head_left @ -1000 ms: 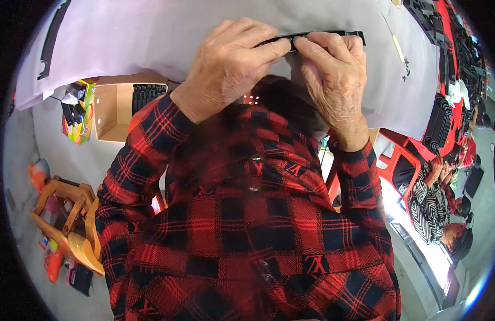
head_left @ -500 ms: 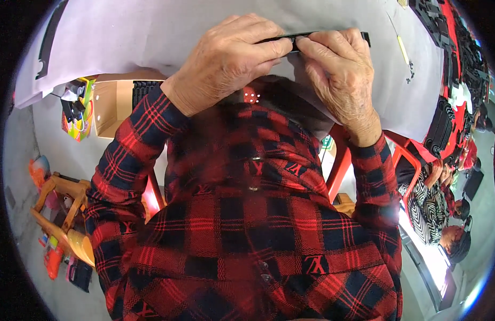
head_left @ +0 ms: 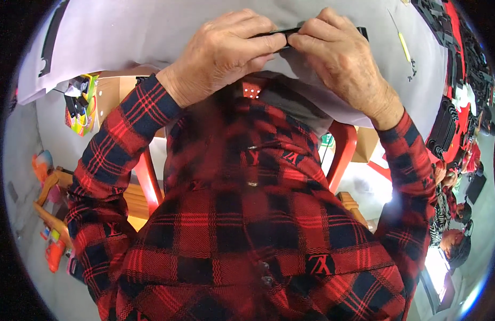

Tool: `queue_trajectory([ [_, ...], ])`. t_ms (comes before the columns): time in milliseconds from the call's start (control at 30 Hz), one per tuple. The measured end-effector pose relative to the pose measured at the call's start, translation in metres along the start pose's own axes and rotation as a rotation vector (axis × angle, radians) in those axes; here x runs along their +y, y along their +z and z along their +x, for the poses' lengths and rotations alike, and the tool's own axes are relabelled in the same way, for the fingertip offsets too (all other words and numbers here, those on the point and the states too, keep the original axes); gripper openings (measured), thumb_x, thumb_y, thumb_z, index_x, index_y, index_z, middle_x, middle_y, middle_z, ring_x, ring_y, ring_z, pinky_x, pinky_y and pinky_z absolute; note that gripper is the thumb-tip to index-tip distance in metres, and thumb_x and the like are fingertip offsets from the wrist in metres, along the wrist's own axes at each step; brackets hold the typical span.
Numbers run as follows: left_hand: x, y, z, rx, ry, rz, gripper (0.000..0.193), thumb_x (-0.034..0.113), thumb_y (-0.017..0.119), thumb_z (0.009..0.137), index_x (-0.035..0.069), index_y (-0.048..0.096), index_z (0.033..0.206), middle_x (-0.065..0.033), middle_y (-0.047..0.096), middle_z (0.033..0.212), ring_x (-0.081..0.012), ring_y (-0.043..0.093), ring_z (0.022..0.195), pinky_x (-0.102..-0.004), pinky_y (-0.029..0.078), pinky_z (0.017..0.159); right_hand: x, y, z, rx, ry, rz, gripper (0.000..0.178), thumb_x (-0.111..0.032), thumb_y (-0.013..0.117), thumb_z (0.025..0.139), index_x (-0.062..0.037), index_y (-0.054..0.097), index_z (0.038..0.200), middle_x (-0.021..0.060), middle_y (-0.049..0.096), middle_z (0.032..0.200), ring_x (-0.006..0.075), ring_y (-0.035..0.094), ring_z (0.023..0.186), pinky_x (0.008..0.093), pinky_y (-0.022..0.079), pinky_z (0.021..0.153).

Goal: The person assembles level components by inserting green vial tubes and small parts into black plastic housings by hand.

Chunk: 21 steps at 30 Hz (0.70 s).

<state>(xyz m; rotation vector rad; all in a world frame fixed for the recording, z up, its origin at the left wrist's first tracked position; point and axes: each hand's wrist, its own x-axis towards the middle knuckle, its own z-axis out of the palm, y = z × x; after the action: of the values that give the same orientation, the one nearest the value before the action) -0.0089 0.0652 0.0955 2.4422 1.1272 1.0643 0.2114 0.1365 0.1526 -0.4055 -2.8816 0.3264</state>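
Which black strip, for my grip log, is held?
The top-centre strip, pinched by the left hand and right hand; the far-left strip lies untouched on pale cloth.

The left hand point(head_left: 226, 56) and right hand point(head_left: 348, 60) conceal much of a slim black strip point(head_left: 363, 33) between their fingers. To the right of the fingers, dark bits point(head_left: 413, 70) near a yellow-handled tool point(head_left: 404, 46) are too small to identify; farther right, heaped black parts point(head_left: 473, 53) blur together.
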Motion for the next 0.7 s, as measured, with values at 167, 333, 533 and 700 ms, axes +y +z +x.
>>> queue_trajectory([
  [167, -0.002, 0.004, -0.001, 0.018, 0.057, 0.06, 0.033, 0.004, 0.075, 0.074, 0.006, 0.07, 0.107, -0.008, 0.066, 0.102, -0.0269, 0.064, 0.092, -0.0354, 0.054, 0.079, 0.002, 0.0, -0.001, 0.022, -0.039, -0.006, 0.034, 0.0, 0.068, 0.069, -0.004, 0.065, 0.102, 0.0064, 0.057, 0.091, 0.0277, 0.054, 0.087, 0.0369, 0.048, 0.081],
  [333, -0.004, 0.005, -0.004, 0.026, 0.048, 0.078, 0.032, 0.008, 0.075, 0.076, 0.006, 0.07, 0.108, -0.0083, 0.067, 0.103, -0.0267, 0.065, 0.092, -0.0358, 0.054, 0.08, -0.002, 0.002, -0.002, 0.094, -0.059, -0.038, 0.03, -0.001, 0.068, 0.071, -0.0036, 0.065, 0.101, 0.0067, 0.056, 0.089, 0.0275, 0.053, 0.086, 0.0367, 0.049, 0.08],
  [533, -0.005, 0.002, -0.002, 0.03, 0.064, 0.051, 0.032, 0.008, 0.077, 0.075, 0.005, 0.07, 0.107, -0.0092, 0.067, 0.104, -0.0277, 0.064, 0.093, -0.0365, 0.053, 0.081, 0.008, -0.006, 0.001, -0.02, -0.09, -0.028, 0.032, -0.001, 0.069, 0.071, -0.0032, 0.066, 0.103, 0.0064, 0.057, 0.091, 0.027, 0.055, 0.087, 0.0367, 0.05, 0.078],
  [700, -0.004, 0.003, -0.005, 0.04, 0.07, 0.014, 0.033, 0.008, 0.077, 0.074, 0.005, 0.07, 0.106, -0.0095, 0.067, 0.104, -0.0293, 0.064, 0.094, -0.0378, 0.053, 0.082, 0.012, -0.007, -0.001, -0.016, -0.134, 0.036, 0.031, 0.001, 0.069, 0.072, -0.0021, 0.067, 0.103, 0.0067, 0.058, 0.089, 0.0277, 0.055, 0.086, 0.0372, 0.05, 0.077],
])
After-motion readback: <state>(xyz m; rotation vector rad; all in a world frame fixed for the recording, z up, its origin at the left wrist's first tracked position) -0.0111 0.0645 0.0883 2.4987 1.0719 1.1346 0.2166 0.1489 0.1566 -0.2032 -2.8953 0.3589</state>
